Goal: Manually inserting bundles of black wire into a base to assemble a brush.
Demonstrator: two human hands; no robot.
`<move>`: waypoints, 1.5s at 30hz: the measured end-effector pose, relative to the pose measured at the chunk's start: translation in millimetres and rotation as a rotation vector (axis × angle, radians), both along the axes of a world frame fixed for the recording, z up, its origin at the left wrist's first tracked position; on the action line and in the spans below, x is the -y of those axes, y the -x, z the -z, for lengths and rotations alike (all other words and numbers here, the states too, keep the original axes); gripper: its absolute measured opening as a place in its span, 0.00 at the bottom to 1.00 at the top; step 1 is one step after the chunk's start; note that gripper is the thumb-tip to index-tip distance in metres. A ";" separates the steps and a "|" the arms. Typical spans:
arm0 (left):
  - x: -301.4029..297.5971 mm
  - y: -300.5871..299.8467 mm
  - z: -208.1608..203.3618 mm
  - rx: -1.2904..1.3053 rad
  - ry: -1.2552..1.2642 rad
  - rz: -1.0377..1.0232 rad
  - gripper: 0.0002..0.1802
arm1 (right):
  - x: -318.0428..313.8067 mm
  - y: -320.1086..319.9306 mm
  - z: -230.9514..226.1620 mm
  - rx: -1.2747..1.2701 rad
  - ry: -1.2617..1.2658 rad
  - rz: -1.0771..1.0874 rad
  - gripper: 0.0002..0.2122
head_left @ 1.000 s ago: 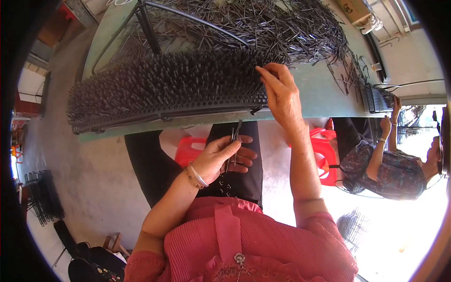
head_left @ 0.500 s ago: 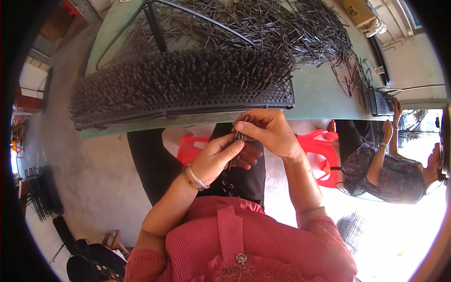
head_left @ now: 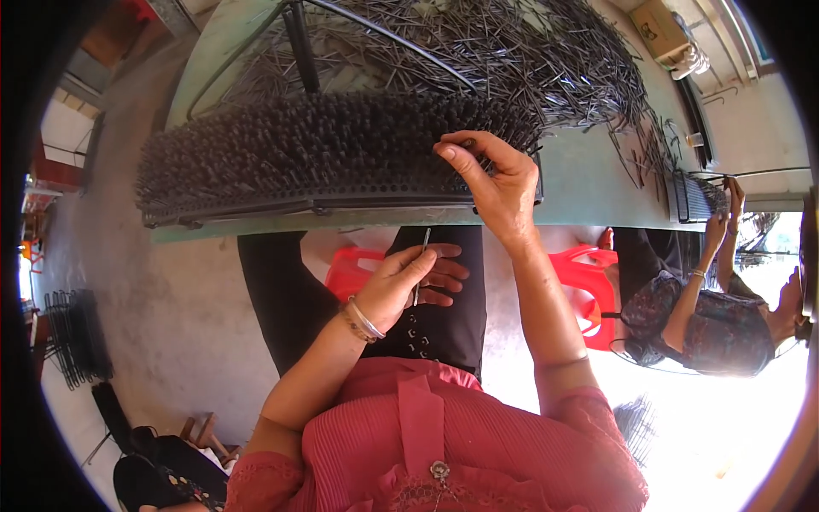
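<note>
My left hand (head_left: pixel 401 282) is above my lap, its thumb pressing a thin metal rod (head_left: pixel 426 239) against the fingers; the other fingers are spread. Whether more rods lie behind that thumb cannot be seen. My right hand (head_left: pixel 503 183) is raised over the right end of a long black perforated rack (head_left: pixel 256 213), thumb and fingers curled together. Something dark shows at its fingertips, too small to name. Rows of short dark rods (head_left: pixel 333 145) stand upright and packed close in the rack's holes. The rack rests along the near edge of the table.
Loose dark rods (head_left: pixel 546 60) are heaped across the far side of the green table (head_left: pixel 589 171). A black metal frame (head_left: pixel 300 51) rises behind the rack. At right, a co-worker (head_left: pixel 695 316) handles another rack (head_left: pixel 687 198). Red plastic stools (head_left: pixel 589 273) stand below the table.
My right hand has left my left hand and moved up and forward over the rack. My left hand stays above my lap, still gripping a rod.
</note>
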State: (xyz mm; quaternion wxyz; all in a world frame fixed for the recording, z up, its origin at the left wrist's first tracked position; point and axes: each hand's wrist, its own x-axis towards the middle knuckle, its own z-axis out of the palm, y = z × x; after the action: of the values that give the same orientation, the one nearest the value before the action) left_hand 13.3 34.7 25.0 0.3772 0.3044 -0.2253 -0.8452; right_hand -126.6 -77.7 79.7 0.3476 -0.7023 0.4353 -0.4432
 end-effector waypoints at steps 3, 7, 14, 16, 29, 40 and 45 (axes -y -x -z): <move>-0.1 -1.2 2.1 0.005 0.003 -0.003 0.24 | 0.0 -0.3 3.6 -0.006 0.076 0.001 0.06; 0.1 -0.7 1.4 0.011 -0.010 0.001 0.24 | 1.3 0.1 7.1 -0.050 0.119 -0.020 0.06; 0.1 -1.0 1.3 0.021 -0.014 -0.001 0.24 | 2.0 1.8 6.1 -0.117 0.212 -0.072 0.06; -0.5 -1.0 1.5 0.021 -0.014 -0.002 0.24 | 1.4 1.2 7.5 -0.098 0.204 -0.056 0.06; -0.4 1.2 3.0 0.024 -0.007 0.006 0.24 | -2.5 -4.0 12.5 -0.203 0.358 -0.095 0.08; 10.6 -1.1 -12.2 0.036 0.153 -0.017 0.22 | -38.4 15.9 -5.9 -0.113 -0.337 -0.313 0.11; 9.5 7.3 3.6 0.225 0.318 -0.150 0.20 | -32.0 18.3 -13.6 0.154 -0.264 0.009 0.05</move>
State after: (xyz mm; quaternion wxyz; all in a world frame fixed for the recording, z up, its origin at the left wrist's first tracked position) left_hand 6.0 25.2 21.4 0.4551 0.3492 -0.3734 -0.7291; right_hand -144.9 -45.7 93.4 0.4673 -0.6124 0.4649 -0.4364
